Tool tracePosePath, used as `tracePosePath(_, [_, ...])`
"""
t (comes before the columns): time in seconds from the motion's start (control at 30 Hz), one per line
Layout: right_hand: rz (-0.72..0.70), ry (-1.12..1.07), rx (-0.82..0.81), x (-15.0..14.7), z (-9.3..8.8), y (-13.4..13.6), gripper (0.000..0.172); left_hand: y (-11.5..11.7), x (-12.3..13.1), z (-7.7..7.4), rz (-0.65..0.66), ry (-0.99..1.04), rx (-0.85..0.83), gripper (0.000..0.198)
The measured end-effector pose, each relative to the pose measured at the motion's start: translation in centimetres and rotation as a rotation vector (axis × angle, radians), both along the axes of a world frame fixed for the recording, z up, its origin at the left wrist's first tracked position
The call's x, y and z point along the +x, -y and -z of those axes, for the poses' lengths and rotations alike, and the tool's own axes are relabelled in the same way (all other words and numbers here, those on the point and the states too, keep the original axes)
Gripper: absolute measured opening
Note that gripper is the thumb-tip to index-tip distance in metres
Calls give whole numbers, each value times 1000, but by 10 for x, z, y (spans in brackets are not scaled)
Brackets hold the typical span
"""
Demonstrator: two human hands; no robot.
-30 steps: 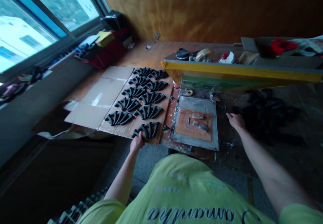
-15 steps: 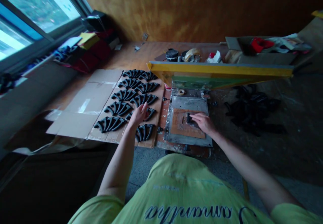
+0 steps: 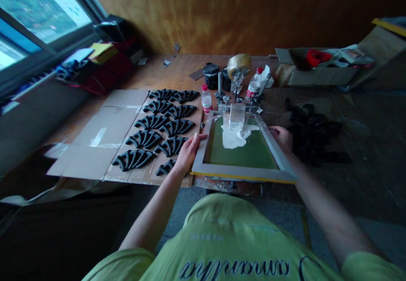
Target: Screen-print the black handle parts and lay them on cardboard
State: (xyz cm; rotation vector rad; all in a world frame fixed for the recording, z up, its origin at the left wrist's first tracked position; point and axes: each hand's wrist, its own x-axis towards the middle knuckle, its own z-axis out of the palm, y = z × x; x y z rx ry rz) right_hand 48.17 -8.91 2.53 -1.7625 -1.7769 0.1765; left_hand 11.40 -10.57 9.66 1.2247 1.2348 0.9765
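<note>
A screen frame (image 3: pixel 241 172) with green mesh lies lowered over the plate at the table's front. White paste and a pale block (image 3: pixel 237 114) are on its far half. My left hand (image 3: pixel 189 149) has its fingers at the frame's left side. At the right side, my right hand (image 3: pixel 282 139) has curled fingers; whether it holds the frame or something small is hidden. Left of the frame, rows of black curved pieces (image 3: pixel 135 158) lie on cardboard (image 3: pixel 117 124). The plate under the mesh is hidden.
Behind the frame stand a red-capped bottle (image 3: pixel 206 99), a second bottle (image 3: pixel 253 87), a dark pot (image 3: pixel 211 76) and a tape roll (image 3: pixel 239 64). Dark pieces (image 3: pixel 312 131) are heaped at right, below an open carton (image 3: pixel 323 76). A window is at upper left.
The raised screen frame has come down over the plate. My left hand has moved from the black pieces to its left side, and my right hand from the small dark piece to its right side.
</note>
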Motion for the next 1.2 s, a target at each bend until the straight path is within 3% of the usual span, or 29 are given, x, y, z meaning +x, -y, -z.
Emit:
tracePosePath(0.1, [8, -5, 68, -13, -23, -24, 36, 21, -1, 47, 7, -8, -170, 71])
tracePosePath(0.2, [-160, 166, 71, -59, -36, -39, 56, 25, 3, 83, -18, -88, -233, 79])
tracePosePath(0.3, [-273, 353, -70, -98, -31, -34, 30, 20, 2, 104, -22, -206, -228, 71])
tracePosePath(0.37, [-329, 398, -148, -108, -22, -20, 12, 17, 0, 111, -17, -247, -225, 67])
tracePosePath(0.43, [-414, 412, -157, -107, -16, 0, 4, 15, -2, 115, -12, -259, -223, 64])
tracePosePath(0.57, [-681, 413, -147, -91, -20, 27, 21, 15, -3, 118, -21, -246, -217, 62])
tracePosePath(0.63, [-756, 380, -185, -86, -27, 26, 18, 16, -1, 116, -26, -238, -220, 61])
tracePosePath(0.73, [-663, 327, -190, -88, -30, 17, 7, 16, -1, 112, -23, -233, -220, 61])
tracePosePath(0.83, [-554, 313, -107, -95, -19, 23, 17, 16, -1, 109, -9, -219, -221, 63])
tracePosePath(0.9, [-596, 300, -79, -97, -11, 34, 26, 17, -2, 109, -4, -202, -227, 64])
tracePosePath(0.97, [-648, 270, -89, -95, -8, 41, 24, 17, -2, 109, -1, -188, -230, 66])
tracePosePath(1.07, [-568, 205, -119, -97, -18, 30, 13, 18, -3, 100, 30, -164, -231, 69])
tracePosePath(1.2, [-341, 104, -67, -104, -45, -17, 47, 19, -4, 67, 71, -107, -227, 75])
